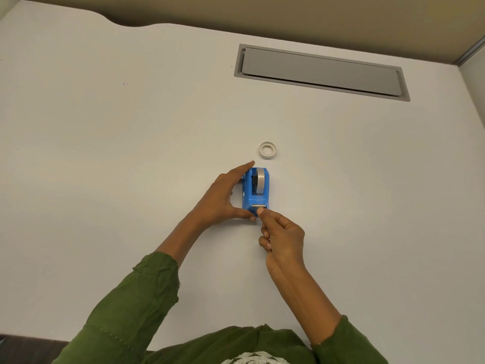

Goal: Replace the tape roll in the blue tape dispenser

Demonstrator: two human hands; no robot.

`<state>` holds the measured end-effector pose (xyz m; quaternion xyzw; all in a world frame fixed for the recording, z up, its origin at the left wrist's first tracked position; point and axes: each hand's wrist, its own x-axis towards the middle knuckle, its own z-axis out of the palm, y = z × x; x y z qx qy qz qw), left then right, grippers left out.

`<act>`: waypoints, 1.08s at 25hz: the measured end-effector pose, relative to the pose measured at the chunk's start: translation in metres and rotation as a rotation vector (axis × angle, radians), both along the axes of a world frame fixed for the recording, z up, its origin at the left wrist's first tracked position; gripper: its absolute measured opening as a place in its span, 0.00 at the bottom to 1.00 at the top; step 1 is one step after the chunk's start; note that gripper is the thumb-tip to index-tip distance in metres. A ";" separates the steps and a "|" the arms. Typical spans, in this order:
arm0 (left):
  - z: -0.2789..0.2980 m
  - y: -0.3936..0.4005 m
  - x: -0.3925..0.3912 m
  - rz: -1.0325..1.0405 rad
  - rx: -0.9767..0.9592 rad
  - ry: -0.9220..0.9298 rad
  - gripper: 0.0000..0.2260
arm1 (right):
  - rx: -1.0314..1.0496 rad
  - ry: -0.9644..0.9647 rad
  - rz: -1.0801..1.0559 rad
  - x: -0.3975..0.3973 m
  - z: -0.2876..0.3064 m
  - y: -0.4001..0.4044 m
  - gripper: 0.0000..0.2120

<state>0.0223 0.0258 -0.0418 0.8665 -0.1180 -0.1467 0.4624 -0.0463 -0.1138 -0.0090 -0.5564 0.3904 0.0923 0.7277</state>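
The blue tape dispenser (256, 191) stands on the white desk near the middle of the view, cutter end toward me. A grey tape roll (260, 183) sits in its slot on a black hub. My left hand (223, 197) grips the dispenser from its left side, fingers along the far end and thumb at the near corner. My right hand (282, 236) is mostly curled, its thumb and forefinger tip touching the front of the dispenser just below the metal cutter; I cannot tell whether it pinches a tape end. A small white tape ring (267, 150) lies flat just beyond the dispenser.
A grey recessed cable hatch (320, 72) is set into the white desk (131, 153) at the back right. A beige partition runs along the far edge and the right side. My green sleeves cover the near edge of the desk.
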 end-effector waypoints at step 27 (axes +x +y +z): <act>0.013 0.002 -0.004 0.022 0.072 0.086 0.53 | -0.024 -0.011 0.018 -0.026 0.004 -0.044 0.01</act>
